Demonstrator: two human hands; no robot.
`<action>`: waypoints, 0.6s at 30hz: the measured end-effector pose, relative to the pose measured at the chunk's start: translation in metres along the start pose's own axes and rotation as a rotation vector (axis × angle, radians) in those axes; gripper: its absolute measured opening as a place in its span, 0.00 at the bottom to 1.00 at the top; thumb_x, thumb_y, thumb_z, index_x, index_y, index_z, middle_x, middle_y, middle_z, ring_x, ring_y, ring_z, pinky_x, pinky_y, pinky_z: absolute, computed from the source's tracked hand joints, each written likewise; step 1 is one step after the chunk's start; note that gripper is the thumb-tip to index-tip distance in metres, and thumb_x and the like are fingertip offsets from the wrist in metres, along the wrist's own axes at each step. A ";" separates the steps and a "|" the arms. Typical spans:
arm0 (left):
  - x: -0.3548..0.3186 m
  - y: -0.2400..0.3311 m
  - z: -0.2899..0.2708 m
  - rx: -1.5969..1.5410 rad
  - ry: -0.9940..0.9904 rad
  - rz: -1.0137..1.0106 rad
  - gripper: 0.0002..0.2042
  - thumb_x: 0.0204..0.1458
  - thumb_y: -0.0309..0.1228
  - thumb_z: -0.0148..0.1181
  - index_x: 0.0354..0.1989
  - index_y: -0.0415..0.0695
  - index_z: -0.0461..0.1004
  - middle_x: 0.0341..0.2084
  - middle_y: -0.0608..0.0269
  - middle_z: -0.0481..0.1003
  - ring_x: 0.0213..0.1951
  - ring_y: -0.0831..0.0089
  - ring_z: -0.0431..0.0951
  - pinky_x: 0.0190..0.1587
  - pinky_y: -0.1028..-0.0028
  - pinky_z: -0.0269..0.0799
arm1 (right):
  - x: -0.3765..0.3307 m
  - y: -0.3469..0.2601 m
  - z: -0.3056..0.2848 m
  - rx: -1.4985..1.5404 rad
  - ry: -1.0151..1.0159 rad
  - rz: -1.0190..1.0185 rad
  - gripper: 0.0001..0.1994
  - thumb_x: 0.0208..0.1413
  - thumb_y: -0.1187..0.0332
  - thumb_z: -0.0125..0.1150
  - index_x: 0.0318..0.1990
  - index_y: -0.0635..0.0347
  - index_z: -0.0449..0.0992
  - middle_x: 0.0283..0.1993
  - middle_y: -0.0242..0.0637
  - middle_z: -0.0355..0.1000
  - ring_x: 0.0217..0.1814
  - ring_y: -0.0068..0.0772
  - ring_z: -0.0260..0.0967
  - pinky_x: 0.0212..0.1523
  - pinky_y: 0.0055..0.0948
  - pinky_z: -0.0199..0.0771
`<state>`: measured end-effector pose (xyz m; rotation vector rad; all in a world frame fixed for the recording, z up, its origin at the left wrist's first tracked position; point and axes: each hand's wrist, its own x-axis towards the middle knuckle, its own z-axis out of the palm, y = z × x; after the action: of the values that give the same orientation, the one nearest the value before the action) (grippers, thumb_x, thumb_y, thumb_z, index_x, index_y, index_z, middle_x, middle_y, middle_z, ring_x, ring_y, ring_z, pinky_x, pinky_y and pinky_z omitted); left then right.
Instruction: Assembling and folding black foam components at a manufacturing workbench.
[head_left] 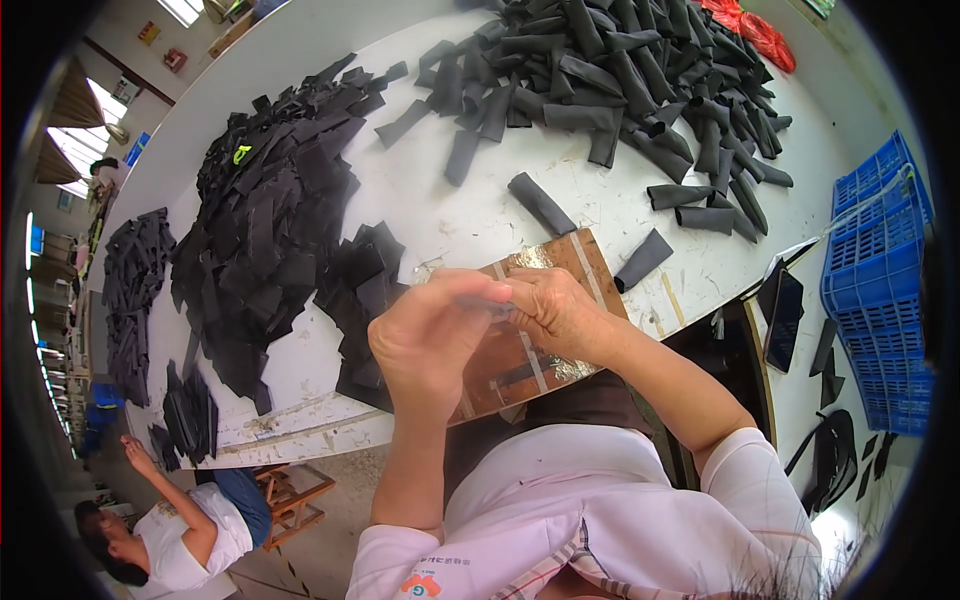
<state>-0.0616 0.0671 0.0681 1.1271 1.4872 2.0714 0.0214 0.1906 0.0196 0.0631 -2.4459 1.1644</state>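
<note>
My left hand (430,328) and my right hand (562,312) meet above a brown board (592,262) at the table's near edge. Both have their fingers curled in, the fingertips touching or nearly so. Whatever they pinch between them is hidden behind the fingers. Pale strips and shiny clear tape cross the board, and a short dark strip (525,372) lies on it below my hands. Just beyond the board is a dark grey fabric tube (541,203), with another tube (643,260) to its right. Left of my left hand, flat black pieces (368,270) are heaped close by.
A large pile of grey tubes (600,75) covers the far table (440,215). More flat black pieces (262,210) spread at left. At right are a blue plastic basket (880,290) and a phone (785,320). A seated person (190,520) works at lower left.
</note>
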 end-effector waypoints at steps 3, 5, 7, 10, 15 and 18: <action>0.001 -0.001 0.001 -0.062 -0.004 0.137 0.06 0.45 0.19 0.52 0.33 0.33 0.70 0.26 0.53 0.73 0.31 0.72 0.71 0.35 0.77 0.67 | 0.002 -0.004 -0.006 -0.067 -0.041 0.044 0.07 0.45 0.69 0.55 0.28 0.61 0.66 0.22 0.41 0.65 0.29 0.44 0.65 0.26 0.37 0.63; -0.002 0.000 0.003 -0.101 0.067 0.144 0.05 0.47 0.21 0.51 0.32 0.33 0.70 0.27 0.53 0.73 0.31 0.72 0.71 0.36 0.76 0.67 | 0.005 -0.014 -0.012 -0.105 -0.091 0.063 0.07 0.46 0.68 0.55 0.29 0.61 0.66 0.21 0.41 0.65 0.29 0.44 0.65 0.26 0.37 0.63; -0.006 0.002 0.006 -0.239 0.213 0.138 0.05 0.50 0.25 0.50 0.31 0.35 0.70 0.29 0.54 0.73 0.32 0.72 0.70 0.41 0.72 0.64 | 0.011 -0.027 -0.019 -0.097 -0.052 0.008 0.07 0.45 0.68 0.55 0.28 0.61 0.67 0.21 0.40 0.65 0.28 0.43 0.66 0.25 0.37 0.63; -0.009 0.011 -0.004 -0.428 0.371 0.073 0.08 0.50 0.31 0.52 0.34 0.40 0.70 0.32 0.59 0.71 0.37 0.68 0.68 0.44 0.70 0.63 | 0.016 -0.037 -0.029 -0.211 -0.054 -0.098 0.07 0.43 0.71 0.57 0.29 0.61 0.66 0.20 0.38 0.61 0.26 0.42 0.63 0.22 0.35 0.61; -0.023 -0.002 -0.007 -0.433 0.317 -0.036 0.07 0.50 0.30 0.52 0.33 0.39 0.70 0.32 0.59 0.71 0.37 0.68 0.68 0.46 0.68 0.62 | 0.007 -0.015 -0.008 -0.231 -0.078 -0.040 0.09 0.43 0.69 0.58 0.23 0.61 0.64 0.18 0.37 0.60 0.22 0.41 0.61 0.20 0.34 0.59; -0.024 -0.002 -0.010 -0.377 0.348 0.016 0.06 0.50 0.28 0.52 0.32 0.38 0.70 0.30 0.58 0.71 0.36 0.68 0.68 0.45 0.70 0.62 | 0.007 -0.024 -0.014 -0.191 -0.027 -0.082 0.09 0.44 0.69 0.57 0.22 0.60 0.63 0.18 0.38 0.59 0.21 0.42 0.60 0.19 0.35 0.59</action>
<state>-0.0546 0.0458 0.0559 0.6633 1.1460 2.5171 0.0249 0.1860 0.0479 0.1221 -2.5408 0.8960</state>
